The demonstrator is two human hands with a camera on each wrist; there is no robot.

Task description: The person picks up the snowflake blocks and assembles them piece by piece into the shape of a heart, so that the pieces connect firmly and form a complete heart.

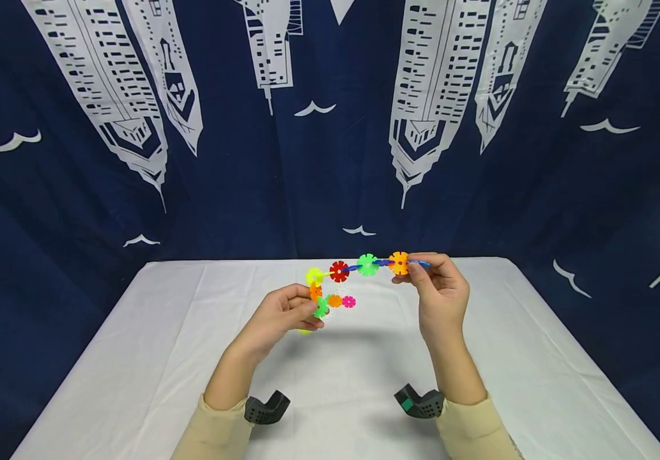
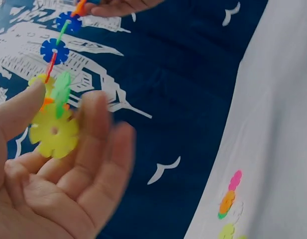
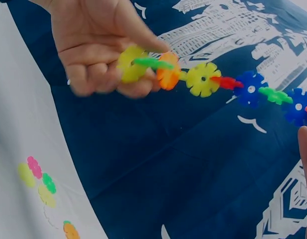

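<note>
A chain of slotted plastic snowflake discs stretches between both hands above the table, with a red disc (image 1: 339, 271), a green disc (image 1: 367, 264) and blue ones in its middle. My left hand (image 1: 283, 314) holds the chain's left end, thumb against the orange disc (image 3: 168, 72). From that end a yellow disc (image 2: 53, 130) and a green disc (image 2: 61, 93) stick out over the palm. At the other end my right hand (image 1: 443, 292) pinches a blue disc (image 1: 420, 264) beside an orange disc (image 1: 399, 262). Only fingertips of the right hand show in its own wrist view.
Loose discs lie on the white-covered table (image 1: 191, 358) beneath the hands, among them a pink disc (image 2: 235, 179), an orange disc (image 2: 227, 201) and pale clear ones. Behind the table hangs a dark blue curtain (image 1: 283, 191) printed with white buildings and birds.
</note>
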